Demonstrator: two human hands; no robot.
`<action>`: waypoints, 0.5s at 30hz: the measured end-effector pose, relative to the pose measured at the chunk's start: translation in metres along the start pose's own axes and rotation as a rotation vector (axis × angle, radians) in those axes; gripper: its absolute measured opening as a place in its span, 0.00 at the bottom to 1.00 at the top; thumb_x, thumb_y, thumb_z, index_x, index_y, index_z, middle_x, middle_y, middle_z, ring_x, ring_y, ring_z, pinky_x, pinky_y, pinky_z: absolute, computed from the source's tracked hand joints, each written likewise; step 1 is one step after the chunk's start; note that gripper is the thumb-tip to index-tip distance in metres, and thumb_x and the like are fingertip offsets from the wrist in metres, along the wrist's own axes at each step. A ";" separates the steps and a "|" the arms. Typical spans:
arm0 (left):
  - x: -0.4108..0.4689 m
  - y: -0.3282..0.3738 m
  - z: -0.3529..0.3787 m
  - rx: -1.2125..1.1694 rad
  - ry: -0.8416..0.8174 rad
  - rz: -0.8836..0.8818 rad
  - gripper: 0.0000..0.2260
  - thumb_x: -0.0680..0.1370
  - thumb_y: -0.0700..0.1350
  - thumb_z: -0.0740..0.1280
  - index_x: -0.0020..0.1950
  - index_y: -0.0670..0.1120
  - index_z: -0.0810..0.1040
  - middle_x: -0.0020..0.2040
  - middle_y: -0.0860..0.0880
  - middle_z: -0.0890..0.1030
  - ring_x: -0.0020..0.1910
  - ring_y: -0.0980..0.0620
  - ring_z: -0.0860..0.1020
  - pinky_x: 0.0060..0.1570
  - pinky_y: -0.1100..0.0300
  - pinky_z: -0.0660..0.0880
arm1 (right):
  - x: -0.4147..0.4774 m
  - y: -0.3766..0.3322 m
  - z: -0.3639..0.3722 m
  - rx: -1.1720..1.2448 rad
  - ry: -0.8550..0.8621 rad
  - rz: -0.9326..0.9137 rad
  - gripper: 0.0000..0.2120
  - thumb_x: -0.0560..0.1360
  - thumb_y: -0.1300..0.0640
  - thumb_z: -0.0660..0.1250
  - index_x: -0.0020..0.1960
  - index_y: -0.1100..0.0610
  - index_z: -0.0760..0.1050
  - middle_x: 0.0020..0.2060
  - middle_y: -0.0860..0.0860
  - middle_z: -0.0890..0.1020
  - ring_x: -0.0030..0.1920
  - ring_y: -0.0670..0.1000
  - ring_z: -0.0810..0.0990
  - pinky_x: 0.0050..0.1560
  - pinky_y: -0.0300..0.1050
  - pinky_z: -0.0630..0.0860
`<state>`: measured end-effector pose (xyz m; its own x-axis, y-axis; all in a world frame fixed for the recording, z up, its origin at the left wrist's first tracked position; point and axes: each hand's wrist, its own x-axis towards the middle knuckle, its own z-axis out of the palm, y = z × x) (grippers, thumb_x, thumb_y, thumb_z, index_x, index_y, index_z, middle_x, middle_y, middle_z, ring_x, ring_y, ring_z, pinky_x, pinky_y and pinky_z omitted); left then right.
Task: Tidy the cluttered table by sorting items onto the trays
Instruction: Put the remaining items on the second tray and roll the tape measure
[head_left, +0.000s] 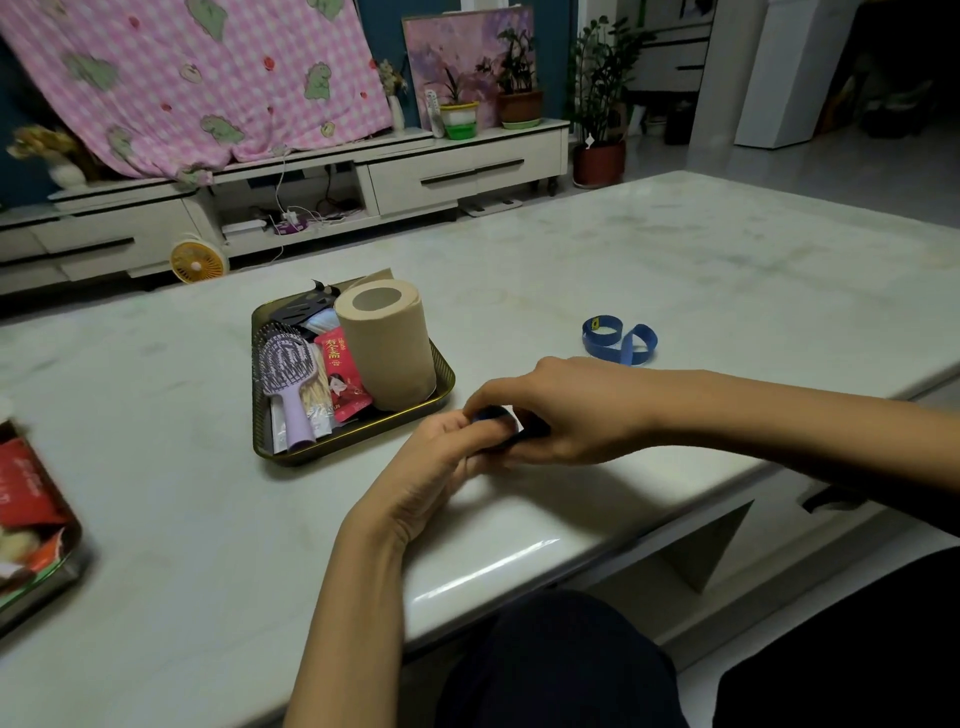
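Both my hands meet just right of the gold tray. My left hand and my right hand are closed together around a small dark blue item, mostly hidden by the fingers. The tray holds a tan toilet roll, a lilac hairbrush, a red packet and a black clip. A loose blue strap lies coiled on the table beyond my right wrist.
A second tray with red packets sits at the left edge, partly cut off. The table's near edge runs diagonally under my forearms. A TV cabinet, potted plants and a small yellow fan stand behind.
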<state>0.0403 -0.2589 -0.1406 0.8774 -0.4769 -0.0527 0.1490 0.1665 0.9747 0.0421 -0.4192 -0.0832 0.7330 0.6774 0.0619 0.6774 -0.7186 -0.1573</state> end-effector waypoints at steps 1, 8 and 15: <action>0.000 0.000 0.000 0.014 -0.004 0.001 0.06 0.67 0.38 0.70 0.42 0.39 0.78 0.39 0.45 0.79 0.38 0.54 0.80 0.41 0.65 0.78 | 0.000 0.002 -0.002 0.044 -0.033 0.006 0.19 0.74 0.50 0.67 0.64 0.47 0.70 0.30 0.40 0.71 0.34 0.33 0.72 0.34 0.29 0.65; 0.000 -0.002 -0.001 0.062 -0.019 0.005 0.06 0.68 0.43 0.67 0.36 0.44 0.84 0.37 0.46 0.81 0.39 0.54 0.80 0.42 0.65 0.77 | 0.000 0.004 -0.008 0.026 -0.013 0.009 0.18 0.72 0.45 0.69 0.58 0.49 0.73 0.34 0.43 0.78 0.31 0.38 0.72 0.30 0.29 0.63; 0.002 -0.002 -0.003 -0.027 0.030 -0.009 0.14 0.69 0.42 0.72 0.49 0.35 0.78 0.44 0.41 0.81 0.44 0.50 0.80 0.46 0.63 0.77 | -0.002 0.007 0.002 -0.268 0.210 0.027 0.17 0.74 0.42 0.64 0.53 0.52 0.68 0.37 0.48 0.80 0.31 0.51 0.68 0.27 0.37 0.53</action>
<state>0.0432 -0.2573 -0.1432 0.8893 -0.4521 -0.0686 0.1691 0.1859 0.9679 0.0449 -0.4252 -0.0863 0.7289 0.6304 0.2672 0.6294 -0.7705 0.1009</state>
